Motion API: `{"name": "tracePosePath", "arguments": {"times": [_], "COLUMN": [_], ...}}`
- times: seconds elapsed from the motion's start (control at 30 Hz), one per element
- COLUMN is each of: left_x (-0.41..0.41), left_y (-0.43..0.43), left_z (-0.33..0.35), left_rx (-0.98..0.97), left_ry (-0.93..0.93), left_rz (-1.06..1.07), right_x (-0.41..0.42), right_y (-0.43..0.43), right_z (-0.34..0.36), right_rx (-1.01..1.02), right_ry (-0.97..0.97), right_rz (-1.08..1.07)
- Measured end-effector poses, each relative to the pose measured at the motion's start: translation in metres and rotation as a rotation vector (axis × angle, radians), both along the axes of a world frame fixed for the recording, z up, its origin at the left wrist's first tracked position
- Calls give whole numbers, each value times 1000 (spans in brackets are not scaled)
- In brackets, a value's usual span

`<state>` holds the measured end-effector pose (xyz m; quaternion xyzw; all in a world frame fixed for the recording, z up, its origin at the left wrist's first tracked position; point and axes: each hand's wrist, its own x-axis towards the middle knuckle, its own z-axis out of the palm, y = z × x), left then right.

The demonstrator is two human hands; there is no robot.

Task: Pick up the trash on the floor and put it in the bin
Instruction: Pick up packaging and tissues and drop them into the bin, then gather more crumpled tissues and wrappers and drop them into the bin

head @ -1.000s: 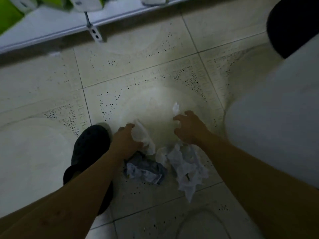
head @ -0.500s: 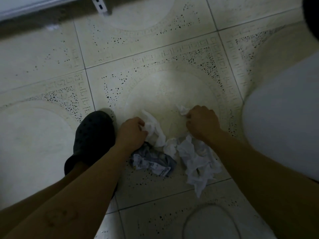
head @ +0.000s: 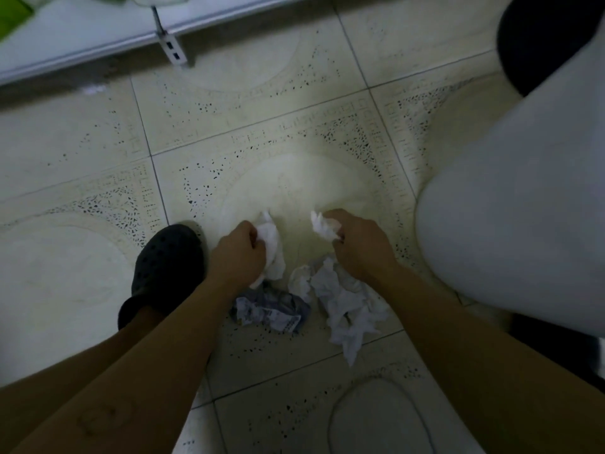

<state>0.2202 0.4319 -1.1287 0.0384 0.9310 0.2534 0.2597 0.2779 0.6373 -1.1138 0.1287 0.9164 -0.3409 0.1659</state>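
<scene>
My left hand (head: 237,253) is shut on a crumpled white tissue (head: 273,250) low over the tiled floor. My right hand (head: 361,245) is closed on a small white paper scrap (head: 322,226) that sticks out past the fingers. Below the hands lie a grey-blue printed wrapper (head: 271,309) and a larger heap of crumpled white paper (head: 343,299) on the floor. A white bin (head: 510,204) stands at the right, its dark opening (head: 537,40) at the top right corner.
My foot in a black perforated clog (head: 167,267) rests left of the left hand. A white shelf base (head: 98,34) with a metal bracket (head: 172,49) runs along the top. Patterned beige tiles (head: 229,132) cover the floor.
Both hands have closed on paper pieces: the left gathered the white tissue, the right pinched the small scrap and lifted it slightly. The view tilted back up toward the shelf.
</scene>
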Motion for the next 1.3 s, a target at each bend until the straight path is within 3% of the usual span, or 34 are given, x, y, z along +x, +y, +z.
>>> {"name": "tracePosePath", "arguments": {"times": [0.1, 0.2, 0.53, 0.73, 0.93, 1.17, 1.3], "left_x": [5, 9, 37, 61, 102, 130, 132], "left_y": [4, 9, 40, 89, 173, 261, 285], "left_z": [30, 69, 226, 300, 332, 332, 320], "left_rx": [9, 1, 218, 314, 331, 344, 286], "left_ry": [-35, -32, 151, 307, 313, 387, 396], "left_rz": [9, 14, -61, -139, -299, -333, -299], "right_x": [9, 20, 50, 99, 186, 201, 210], "right_y": [4, 7, 20, 78, 151, 196, 217], "right_z": [25, 63, 231, 315, 328, 331, 324], "right_rx": [73, 124, 135, 250, 209, 254, 244], "right_ry": [-135, -169, 183, 331, 285, 391, 298], "right_rz": [172, 132, -82, -157, -348, -593, -583]}}
